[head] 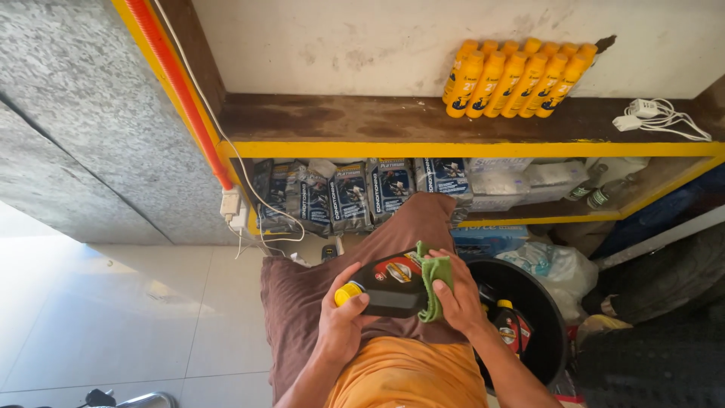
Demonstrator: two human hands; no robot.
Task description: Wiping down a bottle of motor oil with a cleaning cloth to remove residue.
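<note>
The person wears an orange garment (408,374) over the torso and plain brown trousers (302,302) whose cloth is loose and lightly creased. Both forearms are bare, without sleeves, and the left hand (341,317) and right hand (459,296) carry no gloves, rings or watch.

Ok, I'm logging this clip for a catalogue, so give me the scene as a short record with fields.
left hand: grips black bottle near its yellow cap
right hand: presses green cloth on the bottle's base end
beside the knee: black bucket holding another dark bottle
top shelf: row of yellow bottles, white cable
lower shelf: dark pouches
</note>
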